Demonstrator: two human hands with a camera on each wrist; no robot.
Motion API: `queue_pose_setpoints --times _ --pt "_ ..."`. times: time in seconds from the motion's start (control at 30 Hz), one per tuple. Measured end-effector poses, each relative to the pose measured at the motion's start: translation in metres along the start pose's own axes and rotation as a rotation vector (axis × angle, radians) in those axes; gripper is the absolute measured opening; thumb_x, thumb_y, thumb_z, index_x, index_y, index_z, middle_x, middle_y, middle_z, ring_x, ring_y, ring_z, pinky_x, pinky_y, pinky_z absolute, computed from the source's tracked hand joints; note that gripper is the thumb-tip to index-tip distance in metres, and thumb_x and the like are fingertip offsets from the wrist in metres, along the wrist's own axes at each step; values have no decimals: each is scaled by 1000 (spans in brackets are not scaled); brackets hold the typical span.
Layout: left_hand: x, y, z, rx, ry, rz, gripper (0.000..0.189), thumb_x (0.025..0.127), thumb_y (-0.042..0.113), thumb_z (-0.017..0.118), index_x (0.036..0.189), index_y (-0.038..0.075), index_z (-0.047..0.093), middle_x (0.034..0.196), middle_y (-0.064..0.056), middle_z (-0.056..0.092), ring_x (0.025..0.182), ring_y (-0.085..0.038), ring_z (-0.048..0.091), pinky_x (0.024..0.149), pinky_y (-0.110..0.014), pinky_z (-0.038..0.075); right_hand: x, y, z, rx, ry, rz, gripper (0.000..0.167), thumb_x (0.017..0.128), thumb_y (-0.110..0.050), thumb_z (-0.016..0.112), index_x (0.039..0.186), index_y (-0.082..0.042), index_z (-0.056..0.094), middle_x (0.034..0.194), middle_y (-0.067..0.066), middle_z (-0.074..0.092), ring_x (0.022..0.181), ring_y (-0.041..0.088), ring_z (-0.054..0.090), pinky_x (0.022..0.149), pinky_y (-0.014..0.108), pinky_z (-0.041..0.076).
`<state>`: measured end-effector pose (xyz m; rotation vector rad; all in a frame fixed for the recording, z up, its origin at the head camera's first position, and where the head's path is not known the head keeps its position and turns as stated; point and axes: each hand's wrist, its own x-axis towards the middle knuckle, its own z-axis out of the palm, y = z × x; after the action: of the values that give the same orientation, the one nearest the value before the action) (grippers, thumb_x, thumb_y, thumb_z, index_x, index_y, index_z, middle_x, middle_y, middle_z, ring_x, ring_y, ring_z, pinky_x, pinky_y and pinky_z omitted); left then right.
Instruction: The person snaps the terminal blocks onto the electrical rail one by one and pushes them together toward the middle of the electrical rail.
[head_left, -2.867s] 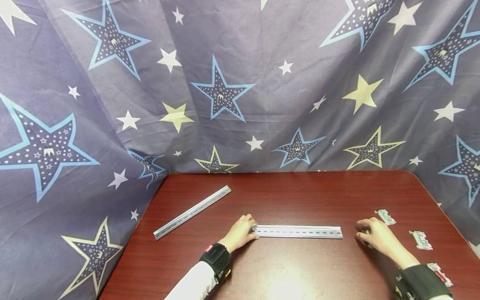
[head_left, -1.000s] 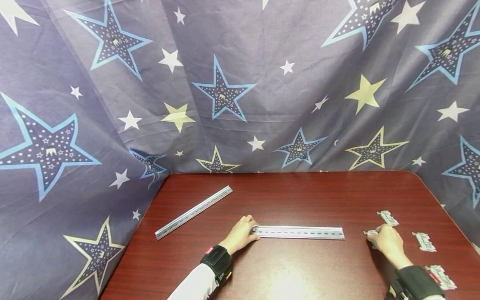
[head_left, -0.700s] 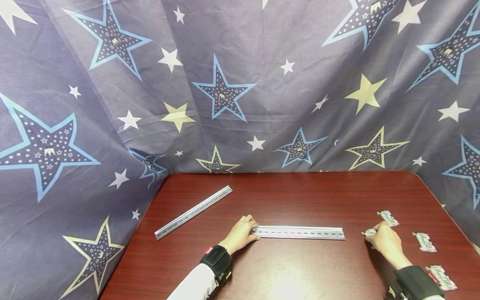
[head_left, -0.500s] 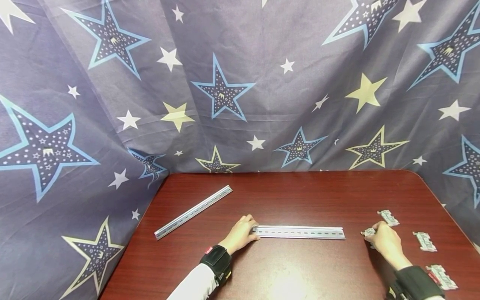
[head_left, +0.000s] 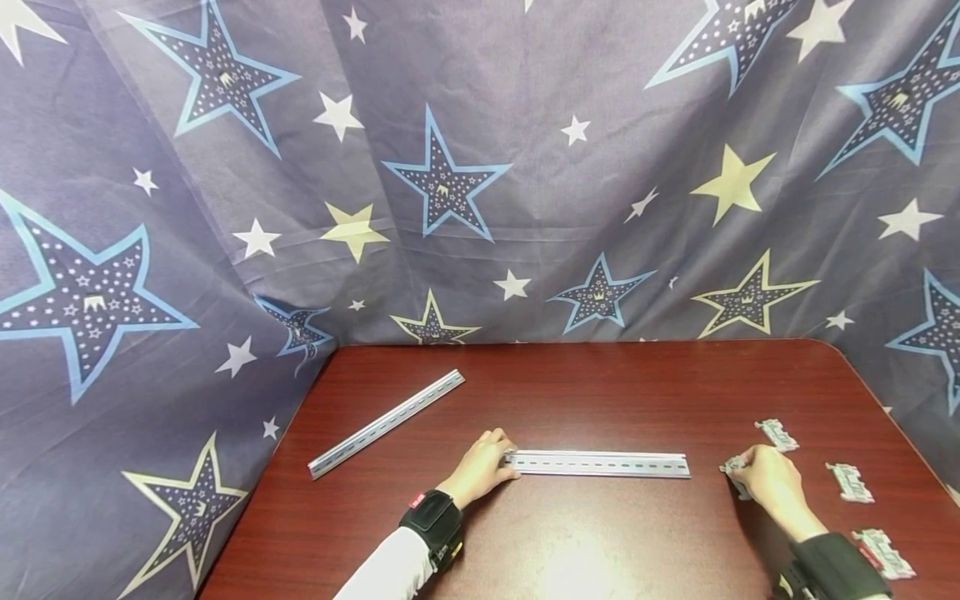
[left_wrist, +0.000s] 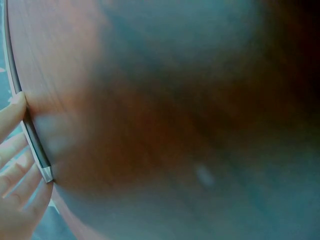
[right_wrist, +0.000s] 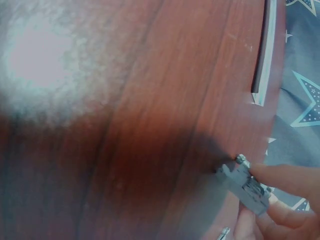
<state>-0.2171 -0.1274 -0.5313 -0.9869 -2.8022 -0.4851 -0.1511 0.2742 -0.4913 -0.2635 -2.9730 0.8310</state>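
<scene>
The right hand (head_left: 774,483) is closed in a pinch, holding a small pale piece (right_wrist: 247,190) between thumb and fingers near the right side of the table (head_left: 600,400); whether the piece touches the wood I cannot tell. The left hand (head_left: 477,469) grips the left end of a slotted metal strip (head_left: 600,464), thumb on the near edge and fingers on the far one. That strip lies flat, running sideways between the two hands, its free end well short of the pinched piece. Black bands circle both wrists, the left band (head_left: 433,527) meeting a white sleeve (head_left: 386,567). Around the right hand lie three more pale pieces: a far one (head_left: 777,435) just beyond the knuckles, a middle one (head_left: 851,482) to the right, and a near one (head_left: 884,554) beside the right band (head_left: 836,567), with red at its left edge. A second strip (head_left: 386,425) lies slantwise beyond the left hand. Behind the table hangs a grey-purple cloth (head_left: 525,83) printed with stars.
</scene>
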Motion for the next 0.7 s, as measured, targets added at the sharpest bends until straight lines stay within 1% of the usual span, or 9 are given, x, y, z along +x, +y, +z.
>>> queue_pose_setpoints --times 0.27,0.5,0.7 --pt "0 1 -1 -12 8 1 32 67 25 73 90 5 64 84 -3 52 78 -16 47 70 -29 40 -1 -2 -5 7 -35 4 12 68 -8 62 68 3 58 61 12 58 54 18 50 52 37 38" --pt "0 1 0 -6 6 -6 34 67 26 73 91 4 63 86 -4 53 80 -16 47 72 -29 40 -1 -5 -7 12 -38 -20 10 68 -9 63 65 0 59 61 9 57 54 15 47 52 36 37" --pt "0 1 0 -6 3 -5 34 67 26 73 91 4 63 85 -4 52 80 -16 47 72 -29 40 1 -11 -9 41 -33 -44 11 68 -10 62 64 0 60 61 8 58 53 13 46 50 33 35"
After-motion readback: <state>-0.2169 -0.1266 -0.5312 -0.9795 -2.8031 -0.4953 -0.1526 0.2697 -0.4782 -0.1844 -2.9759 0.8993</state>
